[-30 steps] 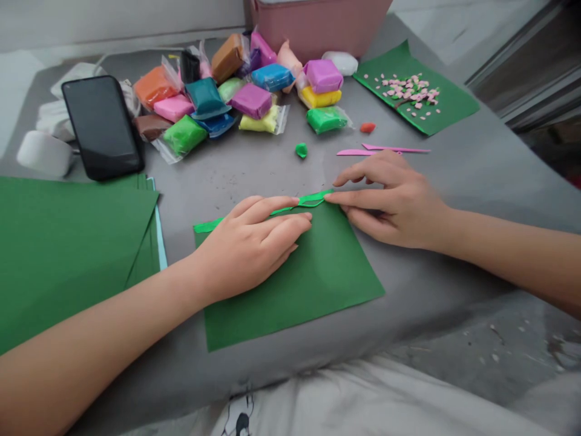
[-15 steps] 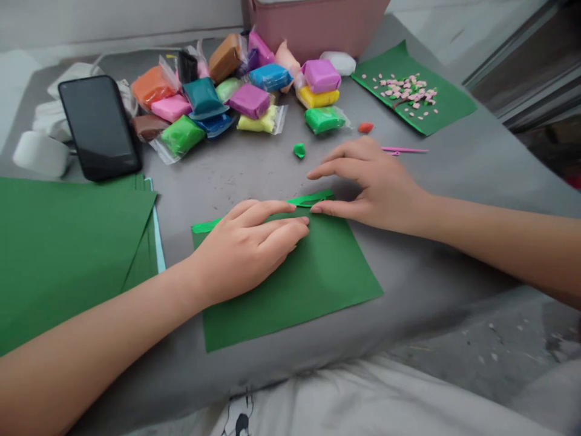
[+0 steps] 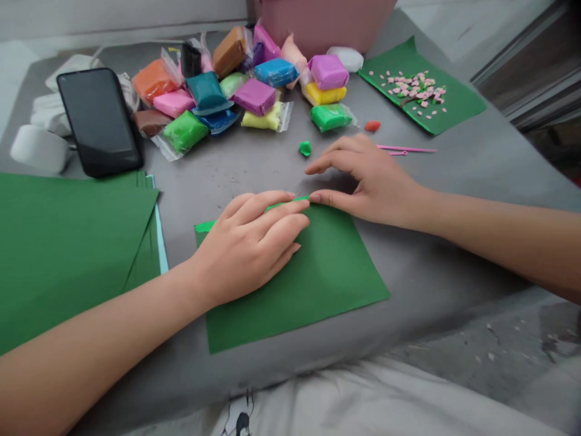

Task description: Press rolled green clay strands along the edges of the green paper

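Note:
A dark green sheet of paper (image 3: 318, 284) lies in front of me, with a bright green clay strip (image 3: 206, 226) along its far edge. My left hand (image 3: 254, 248) rests on the sheet, fingers stretched out, its fingertips over the strip and hiding much of it. At the right part of that edge, my right hand (image 3: 367, 178) touches the strip with its thumb tip; its other fingers are spread apart above the table and hold nothing. A small green clay lump (image 3: 305, 148) sits just beyond the hands.
Several bagged clay blocks (image 3: 254, 97) are heaped at the back, before a pink bin (image 3: 322, 27). Left are a phone (image 3: 100, 121) and green sheets (image 3: 68, 242). Right are a red clay bit (image 3: 373, 126), pink tools (image 3: 417, 149) and a sheet with a clay blossom tree (image 3: 454, 115).
My left fingertips have moved up onto the strip. My right thumb has come onto its right part, where less of the strip shows. The view has shifted slightly.

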Motion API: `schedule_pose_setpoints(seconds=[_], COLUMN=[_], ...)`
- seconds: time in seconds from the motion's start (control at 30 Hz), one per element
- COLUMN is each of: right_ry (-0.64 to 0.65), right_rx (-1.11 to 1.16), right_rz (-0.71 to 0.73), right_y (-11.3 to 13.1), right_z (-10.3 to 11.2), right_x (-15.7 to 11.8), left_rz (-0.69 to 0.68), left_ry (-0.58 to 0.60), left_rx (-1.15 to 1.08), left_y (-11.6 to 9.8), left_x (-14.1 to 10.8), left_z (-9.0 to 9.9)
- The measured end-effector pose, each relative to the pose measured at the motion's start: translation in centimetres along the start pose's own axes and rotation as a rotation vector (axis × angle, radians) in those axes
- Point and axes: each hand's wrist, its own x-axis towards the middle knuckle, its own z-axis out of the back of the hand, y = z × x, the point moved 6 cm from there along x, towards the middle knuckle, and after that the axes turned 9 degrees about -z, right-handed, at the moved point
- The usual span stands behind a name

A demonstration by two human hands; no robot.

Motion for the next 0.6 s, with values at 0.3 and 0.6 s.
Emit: schedule_pose_setpoints(seconds=[0.3, 0.6], right_ry=[-0.017, -0.027], right_rx=[0.001, 0.003], right_rz=[0.044, 0.031], right_y=[-0.08, -0.37], right_z=[-0.46, -0.11], right_x=[0.19, 0.09], left_rz=[0.070, 0.068], left_ry=[-0.015, -0.008], left_rx=[-0.003, -0.003], left_y=[0.22, 0.16], left_x=[-0.26, -0.12], left_z=[-0.40, -0.26])
